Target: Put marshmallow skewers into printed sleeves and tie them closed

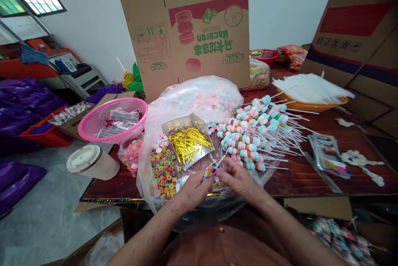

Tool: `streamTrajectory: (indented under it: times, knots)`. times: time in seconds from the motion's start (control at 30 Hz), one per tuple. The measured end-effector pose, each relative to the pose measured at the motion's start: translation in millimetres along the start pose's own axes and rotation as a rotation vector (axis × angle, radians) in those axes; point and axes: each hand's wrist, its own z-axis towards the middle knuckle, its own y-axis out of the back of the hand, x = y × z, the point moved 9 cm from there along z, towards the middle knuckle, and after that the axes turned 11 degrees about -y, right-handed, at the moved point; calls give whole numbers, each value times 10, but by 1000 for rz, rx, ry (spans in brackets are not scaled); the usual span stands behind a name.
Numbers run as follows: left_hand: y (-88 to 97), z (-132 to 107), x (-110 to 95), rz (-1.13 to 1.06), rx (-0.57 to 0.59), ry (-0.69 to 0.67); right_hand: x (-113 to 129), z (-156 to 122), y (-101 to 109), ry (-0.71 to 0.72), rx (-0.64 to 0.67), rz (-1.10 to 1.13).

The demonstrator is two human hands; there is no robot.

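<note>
My left hand (193, 189) and my right hand (236, 179) meet over a big clear plastic bag (149, 133) at the table's near edge. Both pinch one white stick (219, 162) with small coloured sweets (210, 169) threaded on its lower end. Under the hands lie ring-shaped coloured candies (163, 170) and an open packet of gold twist ties (188, 143). A pile of finished pastel marshmallow skewers (255, 129) lies just beyond my right hand, sticks pointing right.
A pink basket (93, 121) with packets and a lidded cup (90, 161) stand at the left. An upside-down Macaron carton (186, 29) rises behind. An orange tray (311, 104) with white bags, and flat packets (328, 154), lie on the dark wooden table (311, 179) at the right.
</note>
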Motion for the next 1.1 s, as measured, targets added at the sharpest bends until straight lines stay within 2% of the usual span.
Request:
streamTrajectory:
  times: [0.1, 0.17, 0.2, 0.27, 0.33, 0.4, 0.47, 0.53, 0.6, 0.7, 0.77, 0.83, 0.9, 1.0, 1.1]
  knots:
    - [-85, -8, -98, 50, 173, -124, 4, -42, -232, 55, -4, -134]
    - [-138, -30, -79, 1, 284, -86, 113, -67, -264, 128, -60, -322]
    - [-143, -36, -48, -43, 304, -35, 182, -76, -231, 156, -109, -407]
    - [-114, -38, 33, -138, 266, 85, 370, -112, -103, 239, -234, -531]
    - [-104, -41, 78, -242, 214, 152, 607, -205, -70, 425, -282, -669]
    - [-114, -45, 85, -311, 193, 164, 742, -341, -257, 670, -154, -890]
    - [-168, -66, 76, -327, 260, 157, 676, -460, -495, 820, 62, -1110]
    - [-251, -109, 54, -332, 401, 142, 566, -516, -626, 852, 202, -1241]
    - [-305, -159, 24, -378, 531, 120, 522, -543, -687, 859, 255, -1286]
    - [-276, -193, 37, -522, 570, 156, 528, -552, -726, 868, 244, -1278]
    - [-254, -222, 78, -535, 584, 199, 494, -518, -741, 833, 213, -1265]
    - [-182, -214, 115, -306, 568, 150, 390, -462, -777, 740, 237, -1213]
    - [-37, -175, 97, 15, 464, 34, 239, -348, -788, 495, 307, -997]
    - [214, -207, -68, 486, 235, -204, 7, -214, -846, 86, 406, -595]
    - [341, -423, -198, 761, 92, -442, -67, -206, -1051, -161, 602, -331]
